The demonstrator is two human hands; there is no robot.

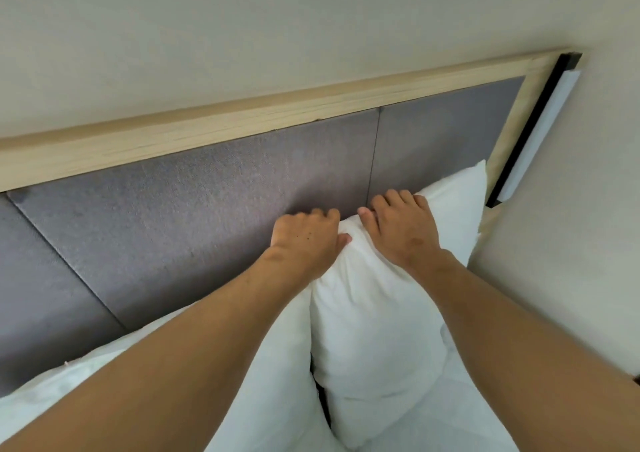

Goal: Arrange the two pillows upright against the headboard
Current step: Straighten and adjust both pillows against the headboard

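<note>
1. The right pillow (374,330) stands upright against the grey padded headboard (207,226), near its right end.
2. Your left hand (304,240) clamps that pillow's top left corner, fingers curled over the edge.
3. Your right hand (403,224) presses on the same top edge, fingers folded over behind it and gripping the fabric.
4. A second pillow (270,365) lies lower, just left of the first and touching it, partly hidden under your left forearm.
5. A pale wooden rail (242,122) caps the headboard; a white wall light (543,129) is mounted beside its right post.
</note>
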